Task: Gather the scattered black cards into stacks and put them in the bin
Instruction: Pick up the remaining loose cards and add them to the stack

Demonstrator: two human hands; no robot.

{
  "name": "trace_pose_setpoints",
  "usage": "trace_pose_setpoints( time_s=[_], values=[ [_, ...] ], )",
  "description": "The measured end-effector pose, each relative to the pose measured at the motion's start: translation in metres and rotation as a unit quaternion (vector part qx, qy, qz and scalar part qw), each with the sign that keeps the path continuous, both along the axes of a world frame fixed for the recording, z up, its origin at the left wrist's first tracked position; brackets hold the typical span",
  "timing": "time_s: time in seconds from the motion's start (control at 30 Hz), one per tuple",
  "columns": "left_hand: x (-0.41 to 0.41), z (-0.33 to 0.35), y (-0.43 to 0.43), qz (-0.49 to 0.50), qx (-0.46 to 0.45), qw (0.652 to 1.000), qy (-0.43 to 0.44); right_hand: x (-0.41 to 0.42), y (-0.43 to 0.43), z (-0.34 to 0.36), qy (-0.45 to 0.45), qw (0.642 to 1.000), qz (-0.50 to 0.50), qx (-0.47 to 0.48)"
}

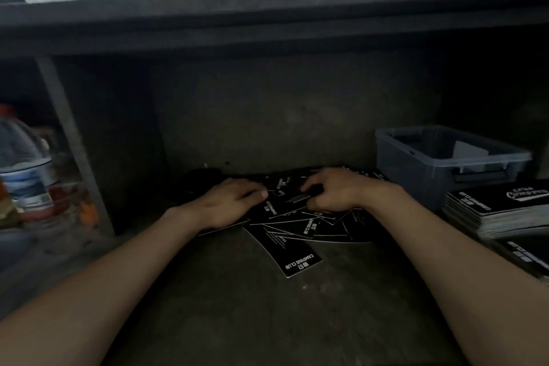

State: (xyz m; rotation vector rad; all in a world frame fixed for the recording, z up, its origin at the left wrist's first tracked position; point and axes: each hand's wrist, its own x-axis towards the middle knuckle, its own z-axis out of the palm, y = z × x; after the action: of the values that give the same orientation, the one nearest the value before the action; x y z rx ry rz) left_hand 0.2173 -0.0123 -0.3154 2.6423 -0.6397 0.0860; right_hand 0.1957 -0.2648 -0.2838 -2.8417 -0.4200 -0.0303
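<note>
Cards (297, 235) look thin, slick and light, best squared by their edges; left hand (228, 202) presses flat, right hand (332, 190) curls over some, hold unclear.

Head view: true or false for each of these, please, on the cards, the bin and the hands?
1. Both the left hand and the right hand lie on the scattered black cards. True.
2. A stack of cards lies beside the bin. True.
3. The bin stands left of the scattered black cards. False: it stands to their right, at the back.
4. The bottle stands next to the bin. False: it stands at the far left, apart from it.
</note>
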Motion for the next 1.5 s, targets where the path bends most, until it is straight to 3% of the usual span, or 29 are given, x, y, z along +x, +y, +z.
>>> trace_pose_setpoints(
  time_s=[0.1, 0.2, 0.3, 0.5, 0.73, 0.93, 1.07, 1.17, 1.33, 1.5],
  values=[
    [-0.009, 0.007, 0.000, -0.039, -0.123, 0.992, -0.004, -0.008, -0.018, 0.011, 0.012, 1.000, -0.017, -0.022],
    [-0.010, 0.006, 0.005, -0.003, -0.074, 0.996, -0.048, -0.017, -0.023, 0.014, 0.046, 0.999, -0.016, -0.012],
    [-0.009, -0.001, 0.009, 0.021, 0.035, 0.999, 0.009, -0.019, -0.018, 0.014, 0.037, 0.999, 0.012, 0.018],
    [-0.021, 0.011, 0.009, -0.015, -0.059, 0.997, 0.054, -0.023, -0.022, 0.019, 0.006, 0.997, 0.061, 0.047],
    [-0.036, 0.017, -0.013, -0.122, -0.121, 0.982, -0.077, -0.024, -0.014, 0.020, -0.079, 0.968, 0.103, 0.217],
    [-0.028, 0.017, 0.000, -0.028, -0.126, 0.988, -0.083, -0.019, -0.031, 0.013, 0.025, 1.000, -0.002, 0.009],
    [-0.026, 0.017, 0.000, -0.018, -0.178, 0.979, -0.098, -0.019, -0.031, 0.014, 0.001, 1.000, 0.022, 0.001],
    [-0.028, 0.018, 0.000, -0.024, -0.206, 0.973, -0.101, -0.020, -0.032, 0.015, -0.022, 0.996, 0.062, 0.058],
    [-0.033, 0.012, -0.011, -0.074, -0.232, 0.970, 0.002, -0.019, -0.022, 0.015, -0.122, 0.980, 0.092, 0.128],
    [-0.035, 0.012, -0.007, -0.065, -0.201, 0.976, -0.055, -0.017, -0.014, 0.007, -0.134, 0.966, 0.086, 0.202]
  ],
)
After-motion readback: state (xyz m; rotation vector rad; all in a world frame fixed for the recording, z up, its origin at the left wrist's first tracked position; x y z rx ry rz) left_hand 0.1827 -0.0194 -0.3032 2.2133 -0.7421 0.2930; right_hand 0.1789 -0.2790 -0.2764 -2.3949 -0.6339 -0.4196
